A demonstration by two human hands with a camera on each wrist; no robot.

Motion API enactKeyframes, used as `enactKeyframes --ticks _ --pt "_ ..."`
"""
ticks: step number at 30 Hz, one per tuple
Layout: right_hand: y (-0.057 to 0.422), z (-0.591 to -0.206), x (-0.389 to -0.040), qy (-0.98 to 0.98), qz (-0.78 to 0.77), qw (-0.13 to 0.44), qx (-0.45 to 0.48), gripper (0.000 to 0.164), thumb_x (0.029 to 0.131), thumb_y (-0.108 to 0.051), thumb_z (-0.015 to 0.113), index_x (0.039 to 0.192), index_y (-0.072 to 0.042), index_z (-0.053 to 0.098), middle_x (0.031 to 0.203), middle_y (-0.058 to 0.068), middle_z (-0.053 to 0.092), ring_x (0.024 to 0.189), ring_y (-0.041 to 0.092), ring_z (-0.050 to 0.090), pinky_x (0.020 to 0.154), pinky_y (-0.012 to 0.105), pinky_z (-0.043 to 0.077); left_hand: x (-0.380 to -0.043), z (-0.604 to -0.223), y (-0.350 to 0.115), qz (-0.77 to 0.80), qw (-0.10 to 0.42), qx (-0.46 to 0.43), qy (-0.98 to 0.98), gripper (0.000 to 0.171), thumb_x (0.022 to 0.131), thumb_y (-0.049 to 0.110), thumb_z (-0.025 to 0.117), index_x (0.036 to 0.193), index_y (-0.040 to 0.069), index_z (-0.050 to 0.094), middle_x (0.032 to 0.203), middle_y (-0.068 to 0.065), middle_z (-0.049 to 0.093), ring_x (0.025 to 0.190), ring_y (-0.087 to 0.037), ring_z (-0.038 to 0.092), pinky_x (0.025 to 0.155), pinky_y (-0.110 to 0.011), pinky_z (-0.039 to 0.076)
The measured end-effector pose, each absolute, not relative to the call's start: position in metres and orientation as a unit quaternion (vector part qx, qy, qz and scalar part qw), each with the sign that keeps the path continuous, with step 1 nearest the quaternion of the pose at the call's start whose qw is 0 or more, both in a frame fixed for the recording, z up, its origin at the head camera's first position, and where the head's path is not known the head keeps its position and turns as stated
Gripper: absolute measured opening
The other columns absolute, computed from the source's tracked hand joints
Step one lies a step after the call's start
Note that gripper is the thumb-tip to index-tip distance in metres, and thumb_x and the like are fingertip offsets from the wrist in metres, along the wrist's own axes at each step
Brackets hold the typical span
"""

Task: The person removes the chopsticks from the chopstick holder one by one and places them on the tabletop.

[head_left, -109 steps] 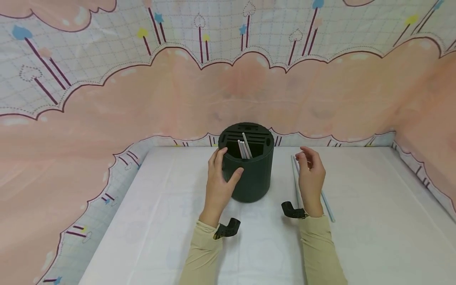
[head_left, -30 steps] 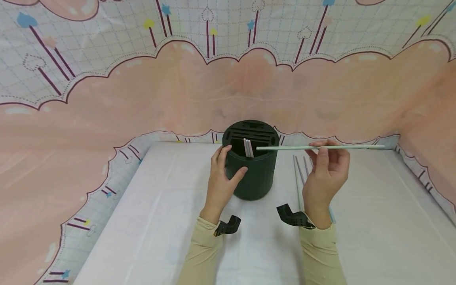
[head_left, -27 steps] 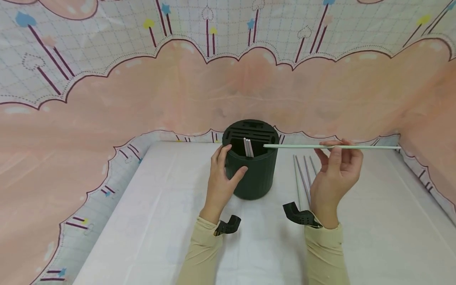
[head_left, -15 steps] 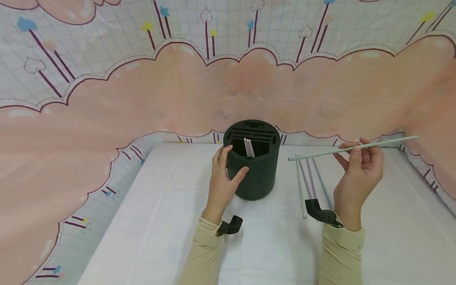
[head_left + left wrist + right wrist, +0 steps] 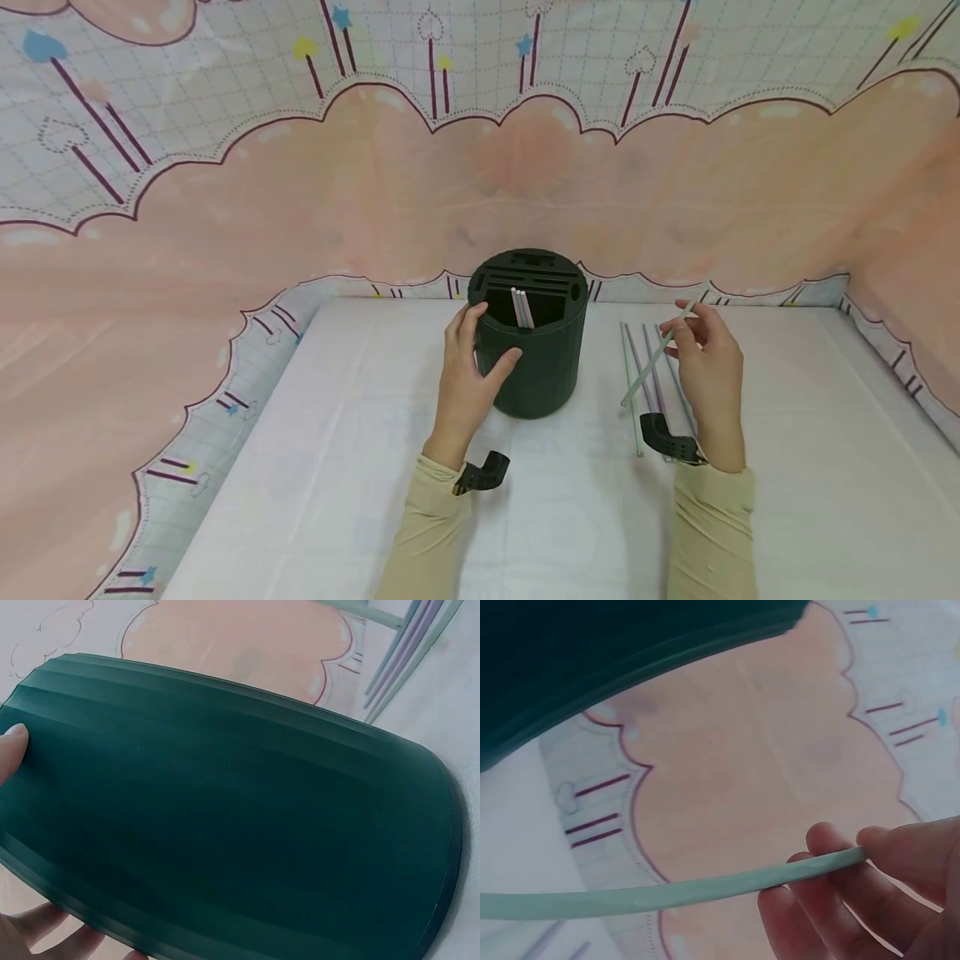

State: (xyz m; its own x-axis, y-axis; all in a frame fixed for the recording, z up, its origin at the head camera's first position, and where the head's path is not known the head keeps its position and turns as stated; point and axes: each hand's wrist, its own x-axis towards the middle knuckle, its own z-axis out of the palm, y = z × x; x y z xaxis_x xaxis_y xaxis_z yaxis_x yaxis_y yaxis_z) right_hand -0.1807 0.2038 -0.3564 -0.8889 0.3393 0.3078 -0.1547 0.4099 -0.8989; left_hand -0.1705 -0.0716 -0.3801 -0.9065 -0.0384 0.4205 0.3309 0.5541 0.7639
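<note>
In the head view a dark green, round pen holder (image 5: 542,375) stands upright, its top slotted with a larger open compartment. Several pale sticks (image 5: 522,308) lean inside that compartment. My left hand (image 5: 463,383) grips the holder's left side, thumb across the front and fingers on the far rim; the left wrist view shows thumb and fingers on opposite sides of its wall. To the right, my right hand (image 5: 708,375) pinches a pale green straw (image 5: 643,382) near one end between thumb and fingers. The straw slants down toward the lower left, apart from the holder.
Several thin purple, blue and green straws (image 5: 632,392) lie side by side on the white tabletop (image 5: 562,517), below and left of the right hand. Behind the table hangs a peach and white cloth (image 5: 420,208) printed with candles.
My right hand picked a green straw up from the table, raised it level beside the holder's opening, drew it right, then turned it downward. The left hand kept its grip.
</note>
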Motion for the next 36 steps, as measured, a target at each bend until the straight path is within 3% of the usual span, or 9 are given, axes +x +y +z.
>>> enactKeyframes --ticks 7,11,22,36 --pt "0.197 -0.368 -0.189 -0.863 0.467 0.188 -0.048 0.029 0.091 -0.014 0.049 0.119 -0.012 0.053 0.093 0.008 0.065 0.079 0.009 0.058 0.063 0.013 0.046 -0.171 -0.38 -0.072 -0.461 0.2 -0.083 -0.86 0.066 0.079 0.056 0.055 0.135 0.044 0.022 0.143 0.007 0.016 0.124 -0.017 0.032 0.092 -0.047 0.035" --pt "0.196 -0.378 -0.193 -0.877 0.447 0.17 -0.034 0.031 0.089 -0.014 0.053 0.12 -0.01 0.053 0.093 0.009 0.065 0.077 0.015 0.06 0.059 0.013 0.045 -0.171 -0.381 -0.072 -0.461 0.2 -0.083 -0.86 0.066 0.079 0.056 0.055 0.135 0.042 0.023 0.142 0.007 0.016 0.124 -0.017 0.032 0.092 -0.047 0.035" --pt "0.195 -0.404 -0.2 -0.895 0.444 0.032 -0.022 0.044 0.088 -0.008 0.054 0.129 0.002 0.041 0.101 0.02 0.056 0.078 0.029 0.061 0.059 0.03 0.052 -0.17 -0.383 -0.072 -0.461 0.197 -0.087 -0.861 0.066 0.08 0.055 0.054 0.136 0.039 0.024 0.143 0.007 0.015 0.125 -0.016 0.03 0.092 -0.047 0.036" --pt "0.19 -0.432 -0.209 -0.918 0.39 -0.062 -0.02 0.042 0.085 -0.008 0.056 0.124 0.003 0.045 0.086 0.01 0.057 0.054 0.013 0.055 0.06 0.03 0.041 -0.17 -0.382 -0.073 -0.462 0.2 -0.088 -0.859 0.065 0.08 0.054 0.055 0.136 0.042 0.023 0.143 0.008 0.015 0.125 -0.017 0.03 0.092 -0.047 0.035"
